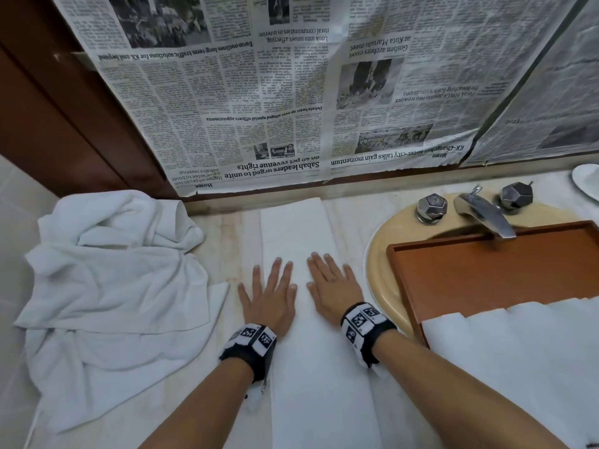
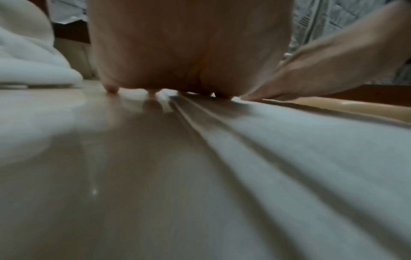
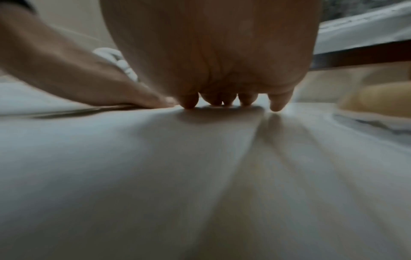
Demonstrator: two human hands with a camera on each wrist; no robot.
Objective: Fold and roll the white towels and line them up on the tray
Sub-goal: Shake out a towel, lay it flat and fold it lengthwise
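Observation:
A white towel (image 1: 296, 228), folded into a long narrow strip, lies on the marble counter and runs from the wall toward me. My left hand (image 1: 270, 286) and my right hand (image 1: 330, 281) press flat on it side by side, fingers straight. The wrist views show the same strip (image 2: 289, 158) (image 3: 133, 167) under each palm, with the left hand (image 2: 189, 52) and right hand (image 3: 211, 52) filling the top. A brown wooden tray (image 1: 486, 270) sits over the basin at the right, and several rolled white towels (image 1: 518, 345) lie along its near side.
A heap of crumpled white towels (image 1: 107, 286) lies on the counter at the left. A chrome tap (image 1: 483, 212) with two knobs stands behind the beige basin (image 1: 382, 260). Newspaper (image 1: 291, 92) covers the wall behind. A white dish (image 1: 588, 183) sits at the far right.

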